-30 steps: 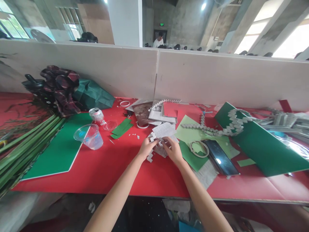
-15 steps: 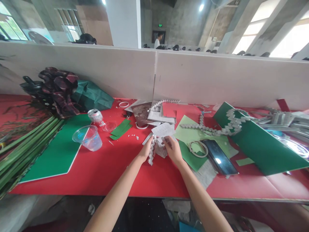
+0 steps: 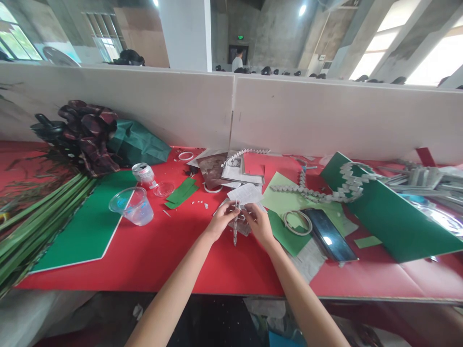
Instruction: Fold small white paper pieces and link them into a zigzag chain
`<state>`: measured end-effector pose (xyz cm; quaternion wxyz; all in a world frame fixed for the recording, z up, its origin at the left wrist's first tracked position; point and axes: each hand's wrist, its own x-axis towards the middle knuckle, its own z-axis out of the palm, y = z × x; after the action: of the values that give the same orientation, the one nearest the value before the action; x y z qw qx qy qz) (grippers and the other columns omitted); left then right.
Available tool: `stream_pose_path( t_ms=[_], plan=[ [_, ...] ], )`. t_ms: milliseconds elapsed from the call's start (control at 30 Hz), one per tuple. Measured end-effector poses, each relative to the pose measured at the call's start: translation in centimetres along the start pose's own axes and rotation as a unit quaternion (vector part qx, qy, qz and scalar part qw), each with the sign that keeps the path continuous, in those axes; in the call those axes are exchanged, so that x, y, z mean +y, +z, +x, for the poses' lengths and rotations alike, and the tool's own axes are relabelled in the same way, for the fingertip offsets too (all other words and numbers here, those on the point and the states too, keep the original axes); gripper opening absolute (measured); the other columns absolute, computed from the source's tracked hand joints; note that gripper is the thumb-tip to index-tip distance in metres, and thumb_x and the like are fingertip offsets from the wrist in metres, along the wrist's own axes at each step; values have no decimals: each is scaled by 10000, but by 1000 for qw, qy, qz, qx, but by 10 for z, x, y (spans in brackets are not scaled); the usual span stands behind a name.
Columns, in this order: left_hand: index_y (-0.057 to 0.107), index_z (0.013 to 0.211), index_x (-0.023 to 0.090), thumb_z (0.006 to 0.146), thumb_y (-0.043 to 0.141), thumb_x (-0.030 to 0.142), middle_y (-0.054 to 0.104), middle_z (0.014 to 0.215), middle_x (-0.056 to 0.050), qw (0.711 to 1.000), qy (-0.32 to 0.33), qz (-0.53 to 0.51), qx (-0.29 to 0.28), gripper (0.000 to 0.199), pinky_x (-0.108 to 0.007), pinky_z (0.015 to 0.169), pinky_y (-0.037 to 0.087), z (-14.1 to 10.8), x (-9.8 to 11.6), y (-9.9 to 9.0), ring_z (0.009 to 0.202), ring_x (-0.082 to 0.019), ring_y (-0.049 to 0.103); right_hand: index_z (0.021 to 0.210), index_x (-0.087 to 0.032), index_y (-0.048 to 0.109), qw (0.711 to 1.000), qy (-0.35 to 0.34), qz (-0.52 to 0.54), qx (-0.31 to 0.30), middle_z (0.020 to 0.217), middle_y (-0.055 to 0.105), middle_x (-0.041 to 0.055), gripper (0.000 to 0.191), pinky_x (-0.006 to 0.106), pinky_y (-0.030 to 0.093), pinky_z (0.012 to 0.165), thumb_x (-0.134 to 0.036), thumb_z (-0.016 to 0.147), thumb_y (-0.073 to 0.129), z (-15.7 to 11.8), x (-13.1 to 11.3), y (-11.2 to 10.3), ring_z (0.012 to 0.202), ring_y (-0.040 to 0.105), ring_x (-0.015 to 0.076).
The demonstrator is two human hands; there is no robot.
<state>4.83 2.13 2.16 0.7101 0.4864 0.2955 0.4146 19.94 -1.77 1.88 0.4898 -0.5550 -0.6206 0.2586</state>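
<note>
Between my hands hangs a short folded-paper chain (image 3: 235, 232), greyish white, seen nearly edge-on. My left hand (image 3: 221, 221) pinches its upper end between thumb and fingers. The fingers of my right hand (image 3: 257, 222) are bent close against the chain's top from the other side, on what looks like a small paper end. Behind and under the hands lie printed paper sheets (image 3: 246, 193). A longer zigzag paper chain (image 3: 338, 193) stretches over light green paper (image 3: 275, 196) to the right, up onto a green board (image 3: 390, 217).
Right of my hands are a phone (image 3: 328, 235) and a white ring (image 3: 297, 223) on dark green paper. On the left stand a plastic cup (image 3: 133, 207) and a can (image 3: 143, 174), near green paper strips (image 3: 182, 193) and long green leaves (image 3: 47, 226). A white partition (image 3: 173, 106) bounds the table.
My left hand has moved right, closer to my right hand. The short chain has turned from showing its flat zigzag face to nearly edge-on.
</note>
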Motion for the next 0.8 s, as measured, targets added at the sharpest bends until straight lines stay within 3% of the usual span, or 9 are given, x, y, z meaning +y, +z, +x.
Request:
stream_pose_path(
  t_ms=[133, 333, 467, 667, 800],
  plan=[
    [584, 1100, 184, 704, 735, 372, 594, 900, -30, 1000, 18, 11, 10, 463, -316, 730, 535, 0, 1, 0, 767, -158, 642, 907, -241, 556, 1000, 4, 6, -6, 739, 642, 7, 243, 266, 439, 535, -466, 867, 477, -1, 0, 0, 531, 593, 156],
    [604, 1017, 178, 642, 766, 405, 591, 778, -6, 994, 34, 93, 39, 467, -209, 526, 449, 1, -1, -1, 648, -127, 592, 891, -236, 559, 1000, 14, 20, -3, 789, 642, 15, 244, 262, 428, 520, -468, 847, 496, -1, -2, 0, 532, 583, 152],
    [625, 962, 150, 639, 770, 396, 602, 739, -10, 988, 61, 132, 47, 431, -207, 551, 430, 2, -3, 0, 631, -117, 563, 859, -227, 562, 998, 28, 48, -2, 722, 617, 5, 213, 255, 430, 517, -434, 828, 522, 0, -2, 0, 532, 550, 144],
    [647, 1055, 126, 679, 738, 400, 619, 738, -26, 993, 34, 105, 31, 475, -240, 583, 481, 1, 0, 2, 660, -141, 584, 826, -215, 533, 975, 129, 177, -31, 584, 530, -35, 241, 216, 372, 417, -444, 770, 582, 2, -5, -2, 465, 489, 119],
    [652, 1078, 123, 664, 750, 391, 621, 731, -22, 995, 24, 89, 36, 503, -269, 598, 512, -1, 2, 4, 670, -150, 586, 811, -214, 539, 965, 159, 205, -44, 566, 495, -55, 240, 204, 342, 404, -438, 753, 603, 3, -8, -4, 442, 463, 100]
  ],
)
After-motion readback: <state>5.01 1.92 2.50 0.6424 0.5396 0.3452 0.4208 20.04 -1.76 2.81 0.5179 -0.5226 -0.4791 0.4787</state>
